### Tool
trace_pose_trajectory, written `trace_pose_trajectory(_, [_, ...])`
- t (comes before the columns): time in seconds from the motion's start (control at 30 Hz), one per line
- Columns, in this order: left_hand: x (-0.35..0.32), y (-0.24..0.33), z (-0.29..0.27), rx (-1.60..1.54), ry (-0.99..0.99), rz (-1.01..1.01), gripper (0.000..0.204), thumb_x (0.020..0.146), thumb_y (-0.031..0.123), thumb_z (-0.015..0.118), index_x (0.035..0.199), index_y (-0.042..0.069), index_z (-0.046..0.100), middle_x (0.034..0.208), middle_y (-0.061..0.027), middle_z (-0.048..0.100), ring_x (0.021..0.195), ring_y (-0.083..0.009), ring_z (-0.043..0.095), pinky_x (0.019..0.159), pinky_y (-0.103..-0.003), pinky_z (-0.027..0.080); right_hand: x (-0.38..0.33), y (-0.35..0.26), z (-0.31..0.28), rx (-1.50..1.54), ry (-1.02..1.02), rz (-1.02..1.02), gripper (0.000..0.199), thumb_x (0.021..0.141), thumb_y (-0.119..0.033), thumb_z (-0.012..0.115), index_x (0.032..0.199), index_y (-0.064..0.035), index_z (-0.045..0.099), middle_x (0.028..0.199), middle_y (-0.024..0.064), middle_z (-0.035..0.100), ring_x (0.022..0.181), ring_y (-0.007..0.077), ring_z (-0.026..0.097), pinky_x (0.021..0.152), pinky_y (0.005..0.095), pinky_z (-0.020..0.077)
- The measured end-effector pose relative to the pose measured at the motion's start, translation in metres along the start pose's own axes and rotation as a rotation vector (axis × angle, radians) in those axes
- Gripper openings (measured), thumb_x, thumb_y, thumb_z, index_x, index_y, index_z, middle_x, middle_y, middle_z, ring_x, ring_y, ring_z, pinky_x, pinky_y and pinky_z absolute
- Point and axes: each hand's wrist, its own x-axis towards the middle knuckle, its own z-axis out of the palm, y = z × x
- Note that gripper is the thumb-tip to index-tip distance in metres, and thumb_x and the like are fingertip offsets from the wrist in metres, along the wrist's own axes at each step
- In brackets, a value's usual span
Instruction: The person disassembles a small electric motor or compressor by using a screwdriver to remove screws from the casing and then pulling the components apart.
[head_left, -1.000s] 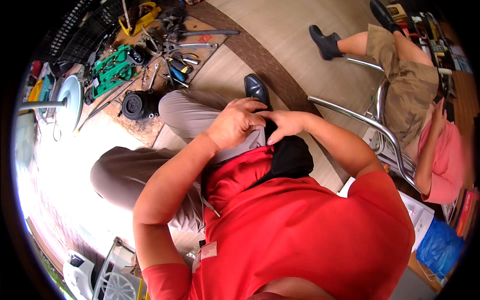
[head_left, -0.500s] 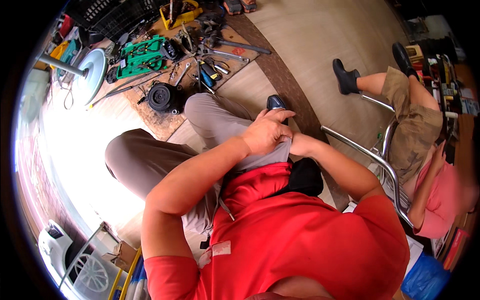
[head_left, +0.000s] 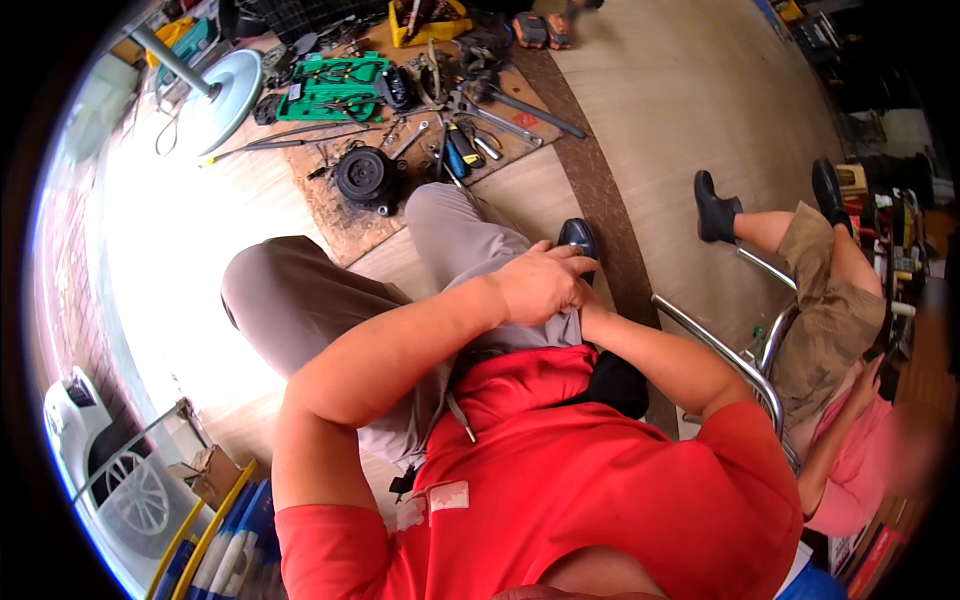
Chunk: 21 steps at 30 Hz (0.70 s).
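My left hand (head_left: 543, 284) lies over my right hand (head_left: 592, 312) on the grey trousers (head_left: 465, 245), near my right thigh. The left fingers are stretched loosely toward the right, and nothing shows in them. Most of the right hand, its fingers included, is covered by the left. Beyond my knees, apart from both hands, a black round pulley-like part (head_left: 366, 176) sits on a stained board (head_left: 325, 212). A spanner (head_left: 411, 140), screwdrivers (head_left: 463, 147) and an open green tool case (head_left: 333, 88) are beside it.
To the right, another person in a pink shirt (head_left: 850, 460) sits on a metal-framed chair (head_left: 715, 345), boots (head_left: 716, 210) stretched forward. A pale round stand base (head_left: 232, 95) is at the far left. A black crate (head_left: 320, 20) and yellow tray (head_left: 430, 25) stand at the back.
The view has shifted, so the tools and floor sit further right and the board lower. My left fingers have come down closer over the right hand. Both hands stay together on the trousers.
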Motion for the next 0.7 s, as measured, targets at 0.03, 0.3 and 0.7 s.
trace_pose_trajectory(0.03, [-0.006,0.002,-0.005,-0.020,-0.019,-0.038,0.019,0.079,0.017,0.074,0.098,0.016,0.077,0.148,-0.0145,0.052,0.136,-0.0370,0.049,0.107,-0.050,0.044,0.004,-0.008,-0.001,-0.023,-0.020,-0.043,0.043,0.088,-0.024,0.068,0.128,-0.0088,0.063,0.123,0.0190,0.067,0.119,0.0344,0.063,0.099,0.0399,0.0511])
trace_pose_trajectory(0.3, [-0.049,0.008,-0.079,0.016,-0.090,-0.416,0.053,0.084,0.021,0.077,0.133,0.009,0.061,0.139,-0.0203,0.058,0.123,-0.0383,0.059,0.102,-0.045,0.049,0.045,0.000,-0.124,-0.190,-0.397,0.066,0.049,0.086,-0.016,0.072,0.131,-0.0027,0.058,0.099,0.0154,0.071,0.087,0.0260,0.070,0.078,0.0374,0.0560])
trace_pose_trajectory(0.7, [-0.211,-0.004,-0.195,0.294,0.862,-1.010,0.045,0.092,0.015,0.074,0.134,0.005,0.063,0.137,-0.0157,0.064,0.131,-0.0290,0.058,0.109,-0.038,0.044,0.210,-0.169,-0.127,-0.160,-0.200,-0.407,0.032,0.091,-0.017,0.071,0.119,-0.0028,0.065,0.091,0.0106,0.069,0.082,0.0234,0.066,0.076,0.0340,0.0524])
